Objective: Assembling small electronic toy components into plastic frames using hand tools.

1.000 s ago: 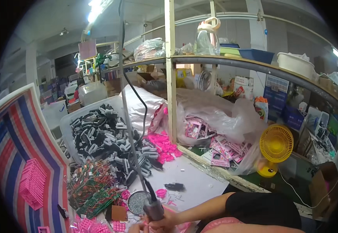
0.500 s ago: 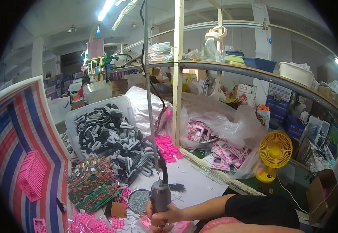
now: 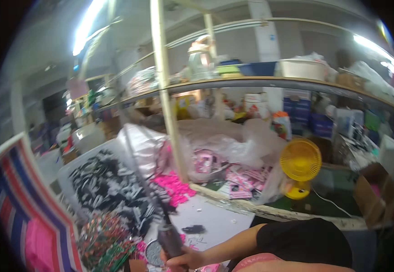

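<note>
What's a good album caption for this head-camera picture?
A right hand grips a grey handheld tool at a crowded white worktop, a yellow fan standing off to the right.

From my end, the driver [image 3: 170, 241] shows a smooth grey casing with a dull sheen; whether it is metal or plastic I can't tell. Near right, the sleeve [image 3: 303, 242] is matt black cloth. The tabletop [image 3: 219, 216] looks smooth and white. On the left I see a striped sheet [image 3: 13, 181] with a dull, fabric-like face, and farther off a bin [image 3: 64, 179] of translucent plastic. The far sack [image 3: 138, 146] has a silvery gloss; right of it, the bag [image 3: 265, 141] is thin, glossy, crinkled plastic. I read the fan [image 3: 300, 159] as smooth yellow plastic, the carton [image 3: 374, 192] on the right as matt brown cardboard.
</note>
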`<action>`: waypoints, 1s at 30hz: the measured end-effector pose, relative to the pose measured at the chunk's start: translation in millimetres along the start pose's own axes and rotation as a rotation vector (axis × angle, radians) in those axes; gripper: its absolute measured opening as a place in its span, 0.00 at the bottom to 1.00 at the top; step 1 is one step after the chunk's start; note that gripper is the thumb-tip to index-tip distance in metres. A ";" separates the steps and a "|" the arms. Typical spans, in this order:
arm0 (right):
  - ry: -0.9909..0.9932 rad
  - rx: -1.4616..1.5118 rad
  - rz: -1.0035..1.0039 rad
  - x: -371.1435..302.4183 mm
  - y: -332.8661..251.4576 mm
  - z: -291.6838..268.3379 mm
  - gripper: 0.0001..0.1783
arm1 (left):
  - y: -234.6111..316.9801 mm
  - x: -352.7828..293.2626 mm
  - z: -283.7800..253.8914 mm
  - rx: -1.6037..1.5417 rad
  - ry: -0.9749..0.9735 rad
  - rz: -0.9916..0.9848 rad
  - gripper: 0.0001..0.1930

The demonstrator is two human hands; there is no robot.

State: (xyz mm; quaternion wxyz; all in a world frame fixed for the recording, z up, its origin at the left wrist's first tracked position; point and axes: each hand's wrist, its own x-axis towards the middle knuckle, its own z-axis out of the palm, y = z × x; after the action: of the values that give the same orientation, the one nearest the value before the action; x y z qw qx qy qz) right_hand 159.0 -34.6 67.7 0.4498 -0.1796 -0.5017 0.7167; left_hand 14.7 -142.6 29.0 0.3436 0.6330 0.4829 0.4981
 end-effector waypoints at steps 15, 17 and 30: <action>0.160 -0.090 -0.180 -0.3 -10.2 10.4 0.11 | -8.0 0.9 5.3 0.038 -0.094 0.122 0.06; 0.168 -0.089 -0.182 -1.6 -13.5 12.8 0.11 | -8.8 0.8 5.8 0.042 -0.103 0.135 0.06; 0.152 -0.133 -0.183 9.3 -12.6 28.0 0.12 | -13.0 3.1 4.4 0.105 -0.076 0.225 0.06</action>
State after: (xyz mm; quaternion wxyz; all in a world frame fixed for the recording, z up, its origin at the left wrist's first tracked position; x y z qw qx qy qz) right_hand 140.2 -41.4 92.7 0.5371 -0.2161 -0.5269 0.6223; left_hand 15.5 -135.6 16.8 0.2700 0.7186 0.4209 0.4833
